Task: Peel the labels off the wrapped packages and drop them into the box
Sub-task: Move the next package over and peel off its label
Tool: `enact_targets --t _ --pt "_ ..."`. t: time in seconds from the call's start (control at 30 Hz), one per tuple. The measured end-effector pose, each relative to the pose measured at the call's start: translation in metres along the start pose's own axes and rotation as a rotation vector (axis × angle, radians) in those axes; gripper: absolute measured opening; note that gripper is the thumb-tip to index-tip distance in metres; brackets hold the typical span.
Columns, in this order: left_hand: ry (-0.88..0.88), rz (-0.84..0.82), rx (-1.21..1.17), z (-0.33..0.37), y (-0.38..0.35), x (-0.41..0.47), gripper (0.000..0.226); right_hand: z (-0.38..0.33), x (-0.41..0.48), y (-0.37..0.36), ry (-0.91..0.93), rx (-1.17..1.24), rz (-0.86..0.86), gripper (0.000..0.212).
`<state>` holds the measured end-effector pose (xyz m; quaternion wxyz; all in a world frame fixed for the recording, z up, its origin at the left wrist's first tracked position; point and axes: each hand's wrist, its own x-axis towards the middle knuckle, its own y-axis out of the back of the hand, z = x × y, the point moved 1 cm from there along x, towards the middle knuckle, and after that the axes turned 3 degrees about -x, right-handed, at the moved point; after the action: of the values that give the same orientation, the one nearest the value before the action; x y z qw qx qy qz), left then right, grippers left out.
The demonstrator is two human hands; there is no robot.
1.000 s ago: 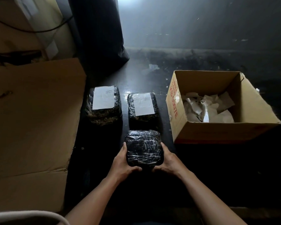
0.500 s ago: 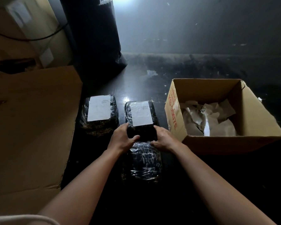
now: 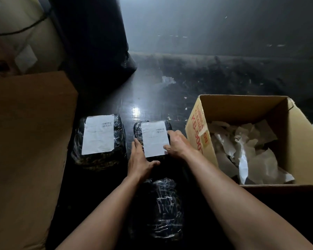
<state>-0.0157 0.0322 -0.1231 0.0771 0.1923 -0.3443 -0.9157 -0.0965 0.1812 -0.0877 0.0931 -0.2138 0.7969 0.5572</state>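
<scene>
- Resting on the dark floor (image 3: 170, 91), the middle package (image 3: 152, 139) wrapped in black film carries a white label (image 3: 154, 139) with a small barcode near its far right corner; we take this package as our landmark.
- Just right of the package stands the open cardboard box (image 3: 300, 141), red lettering on its near left wall.
- Inside the box we see a loose heap of crumpled white peeled labels (image 3: 248, 150) covering most of its bottom.
- Our left hand (image 3: 140, 159) lies along the package's left edge, fingers stretched forward and thumb spread across the near edge just below the label; it presses flat and encloses nothing.
- Our right hand (image 3: 176, 143) sits on the package's right side, index finger reaching toward the barcode and thumb tip touching the label's right edge near its lower corner; we cannot tell whether the paper is pinched yet.
- Left of the package, a short gap away, lies a second wrapped package (image 3: 99, 141) with its own white label (image 3: 98, 134) intact.
- Nearer to us than the package, between our forearms, lies a third wrapped package (image 3: 159, 208) showing only black film and shiny tape.
- Further left of the package, a large flat cardboard sheet (image 3: 25, 141) covers the floor.
- Beyond the package, at the far left, stands a tall black bag (image 3: 94, 37).
</scene>
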Motion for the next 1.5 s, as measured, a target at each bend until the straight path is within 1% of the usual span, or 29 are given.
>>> enact_targets --t 0.1,0.2,0.3,0.4,0.53,0.6,0.67,0.8,0.93,1.17,1.27,1.3,1.37,1.5 --pt "0.001 0.034 -0.022 -0.011 -0.004 0.008 0.123 0.002 0.016 -0.002 -0.018 -0.001 0.044 0.049" --pt "-0.024 0.026 -0.047 -0.019 -0.008 0.013 0.117 0.003 0.031 -0.002 -0.019 0.019 0.135 0.042" --pt "-0.051 0.020 -0.045 -0.022 -0.008 0.016 0.114 -0.002 0.042 0.000 -0.018 0.029 0.191 0.036" --pt "-0.071 -0.013 -0.026 -0.020 -0.006 0.018 0.114 -0.009 0.055 0.006 0.002 0.011 0.206 0.033" --pt "-0.080 -0.046 -0.059 -0.020 -0.007 0.020 0.116 -0.010 0.073 0.009 0.031 -0.020 0.184 0.031" --pt "-0.085 -0.040 -0.073 -0.022 -0.007 0.020 0.117 -0.007 0.079 0.009 0.038 0.011 0.210 0.029" --pt "-0.091 -0.034 -0.078 -0.023 -0.007 0.022 0.120 -0.004 0.084 0.009 0.032 0.077 0.259 0.020" --pt "-0.078 -0.060 -0.124 -0.023 -0.006 0.026 0.138 -0.004 0.088 0.008 0.013 0.146 0.305 0.006" --pt "-0.090 -0.018 -0.105 -0.023 -0.007 0.023 0.135 -0.007 0.084 0.008 0.036 0.117 0.352 0.010" --pt "-0.095 -0.010 -0.149 -0.025 -0.007 0.026 0.135 -0.003 0.079 0.003 0.094 0.096 0.420 0.011" --pt "-0.096 0.006 -0.160 -0.027 -0.006 0.027 0.134 -0.005 0.082 0.003 0.103 0.124 0.345 0.039" --pt "-0.097 0.011 -0.164 -0.027 -0.006 0.027 0.134 -0.007 0.084 0.004 0.091 0.112 0.324 0.039" --pt "-0.095 0.016 -0.173 -0.028 -0.007 0.027 0.133 -0.010 0.086 0.003 0.072 0.117 0.326 0.029" --pt "-0.084 0.030 -0.176 -0.028 -0.008 0.027 0.129 -0.015 0.078 -0.004 0.088 0.154 0.430 0.022"
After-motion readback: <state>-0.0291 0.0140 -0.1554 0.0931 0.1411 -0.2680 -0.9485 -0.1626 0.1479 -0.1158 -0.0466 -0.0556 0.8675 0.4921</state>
